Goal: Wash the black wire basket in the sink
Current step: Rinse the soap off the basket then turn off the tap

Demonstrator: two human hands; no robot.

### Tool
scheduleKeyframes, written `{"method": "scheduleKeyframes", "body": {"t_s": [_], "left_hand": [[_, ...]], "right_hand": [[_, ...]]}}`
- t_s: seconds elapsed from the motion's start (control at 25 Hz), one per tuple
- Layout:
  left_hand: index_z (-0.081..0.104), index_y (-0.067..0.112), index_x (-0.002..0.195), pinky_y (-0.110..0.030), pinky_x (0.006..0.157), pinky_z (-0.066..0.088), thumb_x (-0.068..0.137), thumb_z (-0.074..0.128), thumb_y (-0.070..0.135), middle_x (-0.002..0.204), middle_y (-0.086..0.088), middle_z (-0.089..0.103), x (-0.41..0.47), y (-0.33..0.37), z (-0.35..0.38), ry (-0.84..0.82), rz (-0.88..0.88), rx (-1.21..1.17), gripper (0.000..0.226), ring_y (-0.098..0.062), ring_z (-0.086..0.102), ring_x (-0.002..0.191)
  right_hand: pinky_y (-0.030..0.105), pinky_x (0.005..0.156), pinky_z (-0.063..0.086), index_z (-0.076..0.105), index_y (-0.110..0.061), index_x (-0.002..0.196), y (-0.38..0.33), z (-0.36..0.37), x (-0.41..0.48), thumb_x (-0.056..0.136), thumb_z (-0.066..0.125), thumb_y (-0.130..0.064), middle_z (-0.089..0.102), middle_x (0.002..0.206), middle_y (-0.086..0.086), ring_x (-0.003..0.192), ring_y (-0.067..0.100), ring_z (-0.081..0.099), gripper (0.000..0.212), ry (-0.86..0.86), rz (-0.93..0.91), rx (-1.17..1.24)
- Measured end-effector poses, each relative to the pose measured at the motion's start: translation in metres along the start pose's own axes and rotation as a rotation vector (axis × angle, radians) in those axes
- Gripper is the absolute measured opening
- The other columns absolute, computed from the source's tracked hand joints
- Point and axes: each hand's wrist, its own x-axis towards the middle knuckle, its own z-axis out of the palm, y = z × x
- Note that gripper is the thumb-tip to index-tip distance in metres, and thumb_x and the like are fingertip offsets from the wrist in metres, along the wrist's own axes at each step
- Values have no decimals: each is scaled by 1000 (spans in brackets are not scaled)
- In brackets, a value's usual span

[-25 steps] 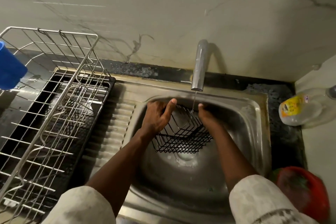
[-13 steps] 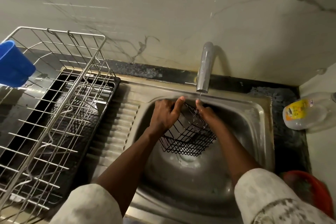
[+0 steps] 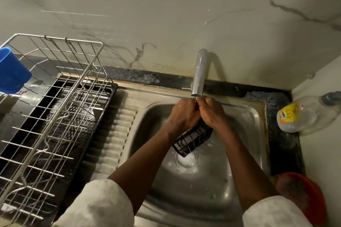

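I hold the black wire basket (image 3: 193, 141) in the sink (image 3: 256, 134), with both my hands on its top end. My left hand (image 3: 181, 117) and my right hand (image 3: 212, 116) are side by side and touch each other, right under the mouth of the tap (image 3: 199, 73). My fingers bend down over the top of the basket. The backs of my hands cover them, so I think both hands grip the wires, but I cannot see each finger.

The basket hangs below my hands and is tilted. Its low end is over the round drain (image 3: 186, 161) in the middle of the sink. There are small white bubbles on the sink floor round the drain.

On my left, a silver dish rack (image 3: 59, 114) stands on a black tray (image 3: 112, 96) beside the sink. A blue cup (image 3: 11, 72) sits at the far left edge of the rack.

On my right, a see-through bottle (image 3: 302, 116) with a yellow label lies on its side on the dark counter, just beside the sink. A red bowl (image 3: 304, 202) is near the front right corner, close to my right sleeve (image 3: 273, 214). My left sleeve (image 3: 99, 206) is white too.
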Motion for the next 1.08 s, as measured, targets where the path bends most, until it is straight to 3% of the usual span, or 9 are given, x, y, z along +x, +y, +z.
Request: {"method": "scheduleKeyframes", "body": {"t_s": [0.12,0.24,0.36,0.44,0.56,0.64,0.8,0.96,1.08], "left_hand": [[62,13,91,-36,65,53,97,49,32,74,2,58,-7,1,3,-90,90,144,24,-18,52,61],[62,17,105,-34,70,51,97,50,32,85,3,63,-6,9,1,-104,19,143,21,-14,53,70],[62,20,105,-29,60,45,100,47,27,78,6,60,-18,-4,-6,81,26,154,17,-11,51,65],[60,18,99,-35,60,50,107,39,27,73,4,60,-33,-19,-7,243,1,106,25,-14,54,61],[63,20,96,-45,83,52,106,26,44,87,-5,69,-37,-12,9,226,-238,196,45,-25,64,86],[63,21,100,-48,94,43,99,24,50,99,-4,67,-36,6,23,199,-191,324,49,-26,58,100],[59,24,103,-37,89,41,105,27,42,97,2,60,-35,-14,19,176,62,402,36,-19,54,91],[59,26,105,-42,93,42,107,22,47,104,1,62,-39,-31,8,251,-213,283,43,-21,54,106],[58,24,114,-60,117,24,104,24,42,115,0,60,-41,-4,30,243,-144,327,40,-21,50,121]], "right_hand": [[50,86,55,69,-8,92,13,10,-1,105,40,-48,70,91,12,87,29,66,51,85,-22,246],[33,70,54,69,-2,83,12,15,-3,104,44,-50,71,81,13,76,24,67,58,168,-1,346],[29,67,47,68,-15,66,20,0,6,101,37,-64,69,71,4,68,18,63,67,292,74,326],[33,66,48,67,-7,66,24,-3,7,97,40,-69,67,65,6,62,22,61,74,300,92,347],[40,62,52,65,-1,65,20,13,10,93,60,-58,65,59,8,56,22,59,63,274,63,296],[41,66,59,65,-9,59,15,20,12,92,64,-52,67,58,6,57,23,65,54,292,80,295],[29,59,54,67,-11,62,15,21,7,95,64,-43,67,57,1,52,12,63,47,290,55,310],[37,62,56,67,-8,62,6,29,12,93,70,-35,67,60,8,55,21,61,42,301,21,236],[50,68,59,67,-8,61,12,28,17,90,72,-34,70,63,12,62,32,68,40,290,57,276]]}}
